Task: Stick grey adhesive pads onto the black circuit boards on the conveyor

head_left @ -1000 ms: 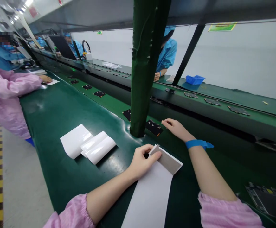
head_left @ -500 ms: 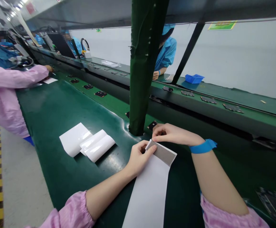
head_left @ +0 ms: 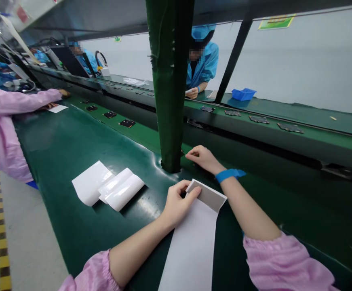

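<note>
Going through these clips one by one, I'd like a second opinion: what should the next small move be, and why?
Perhaps ease the right hand slightly toward the dark piece showing beside the green post: it is close by, while the left hand holds the white sheet at its grey-faced end. Whether the right hand holds anything cannot be told.

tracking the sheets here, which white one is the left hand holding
The long white sheet with the grey far end: the left hand grips it, while the glossy curled sheets lie loose on the table.
</note>
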{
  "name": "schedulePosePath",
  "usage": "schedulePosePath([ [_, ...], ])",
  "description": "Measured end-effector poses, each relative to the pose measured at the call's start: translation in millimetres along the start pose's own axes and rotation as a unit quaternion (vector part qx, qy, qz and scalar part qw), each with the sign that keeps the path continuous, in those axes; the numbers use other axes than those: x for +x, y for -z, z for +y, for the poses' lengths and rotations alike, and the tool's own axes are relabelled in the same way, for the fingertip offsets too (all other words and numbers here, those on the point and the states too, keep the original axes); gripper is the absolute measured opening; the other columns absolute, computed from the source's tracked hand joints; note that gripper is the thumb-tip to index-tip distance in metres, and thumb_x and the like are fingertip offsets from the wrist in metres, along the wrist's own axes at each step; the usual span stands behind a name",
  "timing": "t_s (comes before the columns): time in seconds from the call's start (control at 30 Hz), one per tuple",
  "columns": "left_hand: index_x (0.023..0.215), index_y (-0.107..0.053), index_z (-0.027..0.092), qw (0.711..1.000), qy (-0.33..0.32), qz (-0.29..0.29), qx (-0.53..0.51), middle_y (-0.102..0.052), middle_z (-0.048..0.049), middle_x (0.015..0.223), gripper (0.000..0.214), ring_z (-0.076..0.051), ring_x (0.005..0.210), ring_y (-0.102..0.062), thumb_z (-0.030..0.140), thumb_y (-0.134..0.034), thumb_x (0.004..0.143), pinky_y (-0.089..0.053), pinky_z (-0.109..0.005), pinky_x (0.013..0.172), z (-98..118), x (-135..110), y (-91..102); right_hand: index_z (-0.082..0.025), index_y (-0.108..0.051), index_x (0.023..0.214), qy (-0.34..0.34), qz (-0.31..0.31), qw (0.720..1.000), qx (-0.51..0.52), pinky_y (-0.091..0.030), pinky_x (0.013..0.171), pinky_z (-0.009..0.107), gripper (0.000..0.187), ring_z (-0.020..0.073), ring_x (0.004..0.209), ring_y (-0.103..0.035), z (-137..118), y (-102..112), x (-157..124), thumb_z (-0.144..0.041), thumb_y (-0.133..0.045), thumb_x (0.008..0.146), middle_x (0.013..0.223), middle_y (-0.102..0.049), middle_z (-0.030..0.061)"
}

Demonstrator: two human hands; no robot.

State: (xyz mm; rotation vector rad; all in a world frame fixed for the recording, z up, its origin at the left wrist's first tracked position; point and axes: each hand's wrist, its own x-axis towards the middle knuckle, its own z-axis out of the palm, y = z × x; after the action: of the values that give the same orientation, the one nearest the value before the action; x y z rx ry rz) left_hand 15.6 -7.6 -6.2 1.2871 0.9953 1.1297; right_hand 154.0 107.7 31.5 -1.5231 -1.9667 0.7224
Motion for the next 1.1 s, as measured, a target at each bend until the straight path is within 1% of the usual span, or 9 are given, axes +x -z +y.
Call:
schedulePosePath([
  [0.1, 0.08, -0.066, 0.015, 1.0, -0.002, 0.004, 0.004, -0.066, -0.0022, 0.076, 0.024, -0.015, 0.072, -0.058, 0.038, -0.063, 0.081, -0.044, -0.023, 0.066, 1, 0, -0.7, -0.018, -0.068, 0.066, 0.015, 0.02, 0.999, -0.028, -0.044, 0.079, 0.031, 0.014, 0.0201, 0.086, -0.058, 11, -22, 12, -0.021, -0.061, 0.078, 0.081, -0.066, 0.0055],
  [0.17, 0.08, -0.066, 0.015, 1.0, 0.002, 0.008, -0.002, -0.066, -0.0024, 0.077, 0.023, -0.015, 0.072, -0.059, 0.038, -0.063, 0.081, -0.044, -0.023, 0.066, 1, 0, -0.9, -0.019, -0.068, 0.068, 0.014, 0.029, 0.999, -0.032, -0.043, 0.082, 0.032, 0.016, 0.0208, 0.089, -0.057, 14, -27, 18, -0.021, -0.058, 0.08, 0.085, -0.067, 0.0062],
  [0.27, 0.08, -0.066, 0.015, 1.0, 0.002, 0.015, -0.005, -0.067, -0.0024, 0.076, 0.022, -0.015, 0.072, -0.06, 0.036, -0.063, 0.08, -0.045, -0.023, 0.065, 2, 1, -0.8, -0.018, -0.069, 0.069, 0.001, 0.03, 0.999, -0.043, -0.043, 0.082, 0.032, 0.018, 0.0214, 0.089, -0.059, 18, -24, 25, -0.022, -0.056, 0.081, 0.087, -0.068, 0.0075],
  [0.53, 0.077, -0.066, 0.014, 1.0, -0.001, 0.011, 0.012, -0.067, -0.0028, 0.075, 0.024, -0.015, 0.07, -0.06, 0.038, -0.062, 0.08, -0.045, -0.024, 0.065, 2, 0, -0.2, -0.015, -0.071, 0.071, -0.035, -0.016, 0.997, -0.066, -0.042, 0.067, 0.028, 0.022, 0.0186, 0.07, -0.059, 26, -16, 25, -0.025, -0.054, 0.081, 0.069, -0.066, 0.0051],
  [0.7, 0.076, -0.066, 0.014, 1.0, 0.004, 0.013, 0.014, -0.067, -0.0028, 0.075, 0.024, -0.016, 0.07, -0.059, 0.038, -0.062, 0.079, -0.045, -0.024, 0.065, 4, 1, -0.6, -0.015, -0.071, 0.068, -0.047, -0.026, 0.996, -0.077, -0.04, 0.063, 0.027, 0.022, 0.0189, 0.069, -0.059, 31, -11, 23, -0.026, -0.055, 0.079, 0.068, -0.067, 0.0048],
  [0.83, 0.076, -0.066, 0.015, 1.0, 0.006, 0.01, 0.009, -0.066, -0.003, 0.075, 0.024, -0.016, 0.071, -0.059, 0.038, -0.062, 0.079, -0.045, -0.024, 0.065, 4, 0, -0.4, -0.017, -0.07, 0.065, -0.053, -0.022, 0.995, -0.08, -0.042, 0.062, 0.027, 0.02, 0.0188, 0.067, -0.059, 34, -7, 19, -0.025, -0.056, 0.077, 0.066, -0.066, 0.0047],
  [0.97, 0.076, -0.066, 0.015, 1.0, 0.007, 0.012, 0.009, -0.067, -0.003, 0.075, 0.025, -0.016, 0.071, -0.059, 0.039, -0.062, 0.079, -0.045, -0.024, 0.065, 3, 0, -0.3, -0.018, -0.065, 0.062, -0.055, -0.008, 0.995, -0.079, -0.045, 0.067, 0.027, 0.016, 0.0178, 0.068, -0.06, 39, -8, 13, -0.024, -0.058, 0.076, 0.066, -0.065, 0.0036],
  [1.07, 0.076, -0.066, 0.015, 1.0, 0.004, 0.008, 0.01, -0.067, -0.0029, 0.074, 0.026, -0.016, 0.071, -0.059, 0.04, -0.062, 0.079, -0.045, -0.024, 0.065, 3, 1, -0.1, -0.018, -0.064, 0.073, -0.073, 0.022, 0.994, -0.076, -0.047, 0.07, 0.028, 0.006, 0.0171, 0.07, -0.062, 43, -10, 9, -0.023, -0.06, 0.074, 0.075, -0.066, 0.004],
  [1.1, 0.076, -0.066, 0.015, 1.0, 0.003, 0.007, 0.011, -0.066, -0.003, 0.074, 0.026, -0.016, 0.07, -0.059, 0.04, -0.062, 0.079, -0.045, -0.024, 0.065, 2, 1, -0.1, -0.017, -0.064, 0.081, -0.083, 0.035, 0.993, -0.074, -0.048, 0.071, 0.028, 0.01, 0.0167, 0.071, -0.062, 43, -9, 8, -0.023, -0.063, 0.073, 0.081, -0.066, 0.0049],
])
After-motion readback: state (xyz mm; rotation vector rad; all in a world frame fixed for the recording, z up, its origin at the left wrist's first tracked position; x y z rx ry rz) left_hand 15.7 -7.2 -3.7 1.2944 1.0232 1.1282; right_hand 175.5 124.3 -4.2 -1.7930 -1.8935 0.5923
